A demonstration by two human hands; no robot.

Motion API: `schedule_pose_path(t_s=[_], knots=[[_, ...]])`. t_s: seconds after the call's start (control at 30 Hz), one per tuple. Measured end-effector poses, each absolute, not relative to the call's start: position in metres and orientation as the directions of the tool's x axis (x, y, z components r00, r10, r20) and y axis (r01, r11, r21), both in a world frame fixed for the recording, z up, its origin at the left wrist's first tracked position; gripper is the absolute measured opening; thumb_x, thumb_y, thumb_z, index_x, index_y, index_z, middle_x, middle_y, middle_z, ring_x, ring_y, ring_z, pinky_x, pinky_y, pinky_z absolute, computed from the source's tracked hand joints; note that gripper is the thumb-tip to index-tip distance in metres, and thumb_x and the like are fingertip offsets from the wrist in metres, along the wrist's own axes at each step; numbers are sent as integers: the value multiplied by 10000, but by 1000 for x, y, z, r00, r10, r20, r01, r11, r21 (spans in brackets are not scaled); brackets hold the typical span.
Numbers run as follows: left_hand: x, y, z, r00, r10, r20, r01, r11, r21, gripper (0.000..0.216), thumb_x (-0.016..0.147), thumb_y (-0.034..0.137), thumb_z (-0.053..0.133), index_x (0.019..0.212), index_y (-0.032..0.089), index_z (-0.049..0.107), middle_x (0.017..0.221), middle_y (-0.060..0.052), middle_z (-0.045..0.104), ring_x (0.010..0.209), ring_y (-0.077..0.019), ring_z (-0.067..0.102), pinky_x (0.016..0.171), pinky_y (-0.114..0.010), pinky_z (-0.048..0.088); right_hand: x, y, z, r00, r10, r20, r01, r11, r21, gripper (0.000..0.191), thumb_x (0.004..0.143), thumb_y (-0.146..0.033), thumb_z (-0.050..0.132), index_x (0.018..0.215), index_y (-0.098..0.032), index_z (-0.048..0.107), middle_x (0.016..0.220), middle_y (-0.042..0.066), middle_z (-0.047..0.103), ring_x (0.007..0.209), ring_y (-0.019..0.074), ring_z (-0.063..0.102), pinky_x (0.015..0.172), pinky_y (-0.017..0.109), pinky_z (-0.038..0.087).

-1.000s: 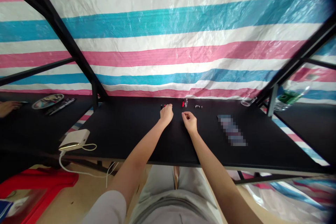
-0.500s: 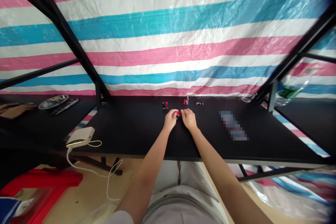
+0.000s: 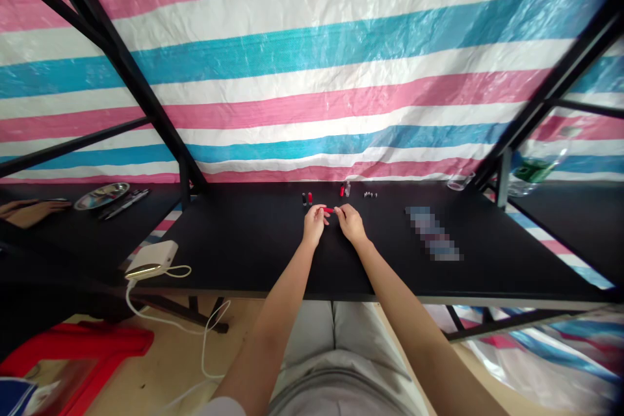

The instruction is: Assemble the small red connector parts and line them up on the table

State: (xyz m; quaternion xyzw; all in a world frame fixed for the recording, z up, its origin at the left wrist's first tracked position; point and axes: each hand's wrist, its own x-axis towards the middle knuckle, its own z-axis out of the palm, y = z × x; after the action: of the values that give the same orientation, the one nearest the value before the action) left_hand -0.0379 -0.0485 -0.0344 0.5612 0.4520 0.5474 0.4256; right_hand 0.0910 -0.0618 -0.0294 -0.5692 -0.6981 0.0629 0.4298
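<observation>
A slim red pen-like tube [image 3: 328, 210] lies level between my two hands above the black table [image 3: 244, 234]. My left hand [image 3: 314, 224] pinches its left end between thumb and fingers. At the other end, the fingertips of my right hand [image 3: 351, 222] are closed round its paler tip. Just beyond my left hand sit a small black piece [image 3: 304, 198] and a small red piece [image 3: 310, 198]. Farther back are another red piece [image 3: 342, 190] and a clear-grey piece [image 3: 348, 189]. Several tiny silvery pieces [image 3: 370, 195] form a row to the right.
A pixelated flat item [image 3: 433, 234] lies right of my hands. A clear cup [image 3: 459, 181] rests at the back right. At the left edge is a white box with a cable [image 3: 153, 257]. Another person's hand [image 3: 32, 212], a metal plate [image 3: 101, 196] and pens [image 3: 125, 203] are on the left table.
My hands have drawn slightly apart, and more of the red tube shows between them. The view has shifted a little; the small pieces stay in their places.
</observation>
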Motion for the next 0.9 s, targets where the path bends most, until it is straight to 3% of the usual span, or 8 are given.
schedule_pose_path(t_s=[0.2,0.37,0.53,0.73,0.9], knots=[[-37,-47,-32,-92,982,167,23,-166,986,331,828,457,407,858,138,488,737,-34,607,465,-52,513,493,-191,422,88,-65,-29,1,868,497,684,362,-634,227,847,-376,403,796,-192,527,787,40,555,725,147,526,683,251,410],[-36,-48,-28,-31,986,162,-66,-164,984,260,715,346,600,852,137,525,802,-36,604,553,-65,549,531,-197,455,90,-63,-33,-16,859,512,705,373,-603,156,805,-331,455,821,-190,518,795,29,553,714,139,515,663,246,400],[-37,-50,-27,30,986,165,-84,-162,983,220,712,272,603,874,131,556,827,-50,616,596,-74,559,575,-213,478,91,-62,-33,-19,841,541,750,370,-548,129,812,-292,450,809,-184,521,792,39,554,727,147,509,666,250,377],[-36,-56,-25,16,984,175,8,-175,985,198,758,272,552,894,128,572,855,-65,630,598,-78,569,576,-217,487,90,-64,-30,18,858,514,827,275,-490,138,813,-281,464,825,-185,563,819,42,569,753,154,509,662,251,339],[-35,-56,-26,4,981,192,60,-192,980,162,784,278,518,851,134,546,842,-66,637,603,-81,577,571,-209,483,91,-64,-33,180,862,474,848,108,-518,150,784,-256,478,856,-192,592,877,55,583,830,180,516,680,268,327]])
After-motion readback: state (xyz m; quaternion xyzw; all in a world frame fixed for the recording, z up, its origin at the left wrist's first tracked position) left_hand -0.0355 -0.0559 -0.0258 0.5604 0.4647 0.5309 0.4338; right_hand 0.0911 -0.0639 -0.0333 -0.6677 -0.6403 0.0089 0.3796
